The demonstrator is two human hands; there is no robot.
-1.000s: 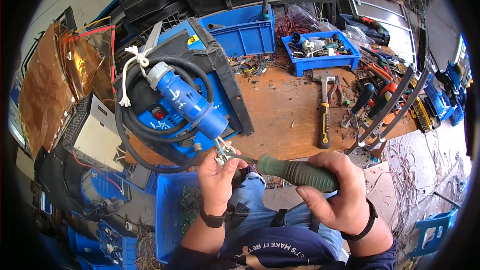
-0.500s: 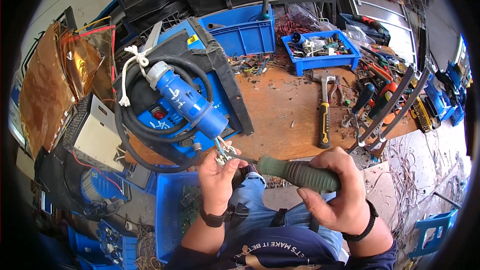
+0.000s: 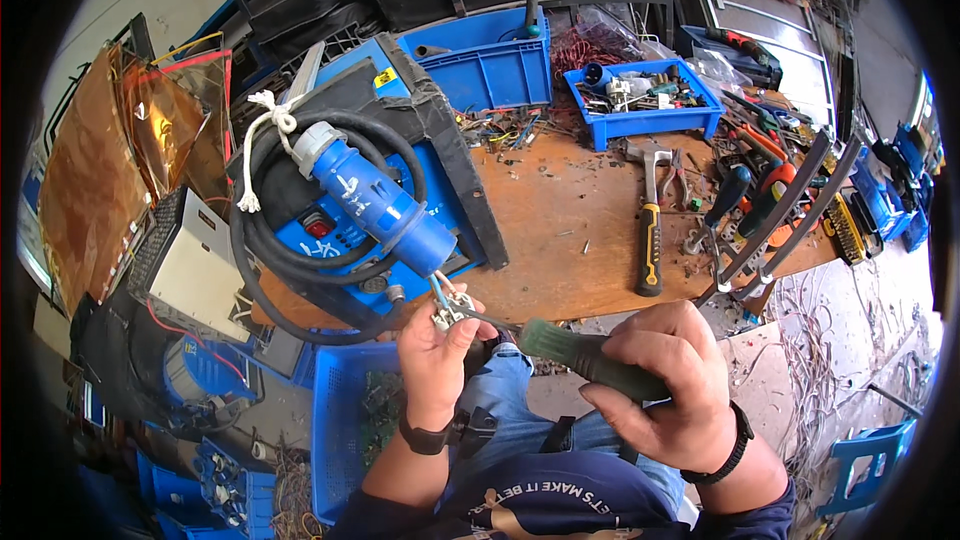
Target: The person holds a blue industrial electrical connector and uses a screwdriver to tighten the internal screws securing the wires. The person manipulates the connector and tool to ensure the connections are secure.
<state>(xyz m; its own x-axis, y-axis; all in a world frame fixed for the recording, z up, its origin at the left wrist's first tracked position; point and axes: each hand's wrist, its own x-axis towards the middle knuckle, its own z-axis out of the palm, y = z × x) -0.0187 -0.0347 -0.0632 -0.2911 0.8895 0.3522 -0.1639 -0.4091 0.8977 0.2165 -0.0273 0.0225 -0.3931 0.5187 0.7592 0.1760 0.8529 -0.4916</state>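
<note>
Pinched in the fingers of my left hand [image 3: 435, 345] is a small white terminal block [image 3: 448, 314] with metal parts. Thin wires run from it up into the open end of a blue industrial plug [image 3: 385, 212]. My right hand [image 3: 672, 385] is wrapped round the dark green handle of a screwdriver [image 3: 560, 348]. Its shaft points left to the terminal block; whether the tip sits in a screw I cannot tell. The plug hangs on a coiled black cable [image 3: 243, 265], tied with white rope [image 3: 272, 118] against a blue and black machine [image 3: 465, 180].
On the wooden bench [image 3: 545, 240] lie a hammer [image 3: 650, 230], pliers [image 3: 677, 180] and scattered scraps. A blue tray [image 3: 655, 126] of parts and a larger blue crate [image 3: 490, 75] stand behind. More hand tools crowd the right side. A blue basket [image 3: 335, 440] is below my left arm.
The screwdriver handle has turned and tilted slightly, its rear end lower, as my right fingers shifted their grip. My left hand and the terminal block have hardly moved.
</note>
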